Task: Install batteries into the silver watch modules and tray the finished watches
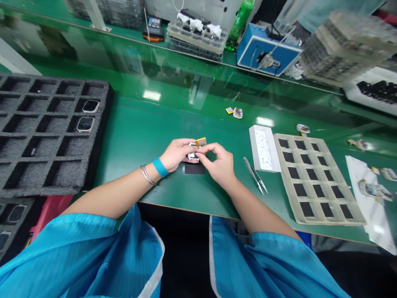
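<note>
White electronic module (192, 156) with a yellow tab (201, 141) is sitting pinched between the fingers of the left hand (176, 154) and right hand (217, 165), just above a black pad (194, 169) on the green table (133, 165), where a loosened pinch could drop it or bend the tab.

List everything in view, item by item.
white device: one, white with gold tab, held between the hands
black pad: one, black, beneath the hands
foam tray: one, dark grey, far left
watch cases: two, black and silver, in the foam tray
pocketed tray: one, beige, far right
white tray: one, white, beside the pocketed tray
tweezers: one, silver, right of the hands
blue unit: one, blue, far back
green bottle: one, green, far back
left hand: one, bare, blue wrist strap
right hand: one, bare, on the white device
</note>
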Motion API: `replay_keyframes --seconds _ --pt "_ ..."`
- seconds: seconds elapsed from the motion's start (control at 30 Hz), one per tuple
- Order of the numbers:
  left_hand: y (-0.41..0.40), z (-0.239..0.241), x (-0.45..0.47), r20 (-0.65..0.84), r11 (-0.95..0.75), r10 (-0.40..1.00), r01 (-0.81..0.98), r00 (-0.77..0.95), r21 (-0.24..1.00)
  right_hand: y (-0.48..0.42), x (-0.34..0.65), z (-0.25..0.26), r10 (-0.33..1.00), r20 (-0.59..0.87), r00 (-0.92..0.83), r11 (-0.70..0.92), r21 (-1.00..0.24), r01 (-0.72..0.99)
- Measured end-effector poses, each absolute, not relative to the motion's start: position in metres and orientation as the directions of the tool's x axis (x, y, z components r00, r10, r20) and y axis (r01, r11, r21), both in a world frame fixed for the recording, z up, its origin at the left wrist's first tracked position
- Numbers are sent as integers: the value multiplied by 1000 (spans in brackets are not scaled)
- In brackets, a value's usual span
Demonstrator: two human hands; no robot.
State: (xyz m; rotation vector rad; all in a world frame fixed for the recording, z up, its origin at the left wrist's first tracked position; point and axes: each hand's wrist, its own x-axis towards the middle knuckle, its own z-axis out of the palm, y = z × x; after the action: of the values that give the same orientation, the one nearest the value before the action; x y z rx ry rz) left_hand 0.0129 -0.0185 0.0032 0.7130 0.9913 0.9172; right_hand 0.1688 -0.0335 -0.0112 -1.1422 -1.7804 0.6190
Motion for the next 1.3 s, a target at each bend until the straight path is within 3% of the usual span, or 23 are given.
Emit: replay_keyframes --seconds 0.27,0.43,0.5,0.57,0.67,0.77,0.97,1.1,1.3 --pt "-19 2 14 -389 453 888 -331 244 828 -31 169 -14 896 412 -165 440 -779 447" --pt "-19 0 14 -400 459 886 -331 232 824 -36 168 -13 781 557 -282 609 -579 542" --pt "-19 -1 14 -401 460 885 -315 235 830 -35 169 -13 774 576 -263 597 -524 607" --pt "-18 -1 13 -392 456 885 -296 254 839 -31 172 -15 827 533 -176 518 -605 605" --pt "-18 0 12 -396 467 875 -270 277 842 -20 178 -20 926 347 -147 377 -836 399" --pt "-17 2 9 -405 501 850 -281 338 818 -15 181 -21 946 295 -136 324 -888 326" --pt "-14 -5 7 -345 512 817 -309 462 801 -25 175 -10 847 524 -90 483 -688 542" --pt "-15 -10 13 -384 512 842 -341 379 788 -28 176 -10 792 566 -228 568 -548 614" --pt "-9 -11 8 -440 620 784 -520 438 587 -30 179 -13 668 581 -465 688 -242 684"
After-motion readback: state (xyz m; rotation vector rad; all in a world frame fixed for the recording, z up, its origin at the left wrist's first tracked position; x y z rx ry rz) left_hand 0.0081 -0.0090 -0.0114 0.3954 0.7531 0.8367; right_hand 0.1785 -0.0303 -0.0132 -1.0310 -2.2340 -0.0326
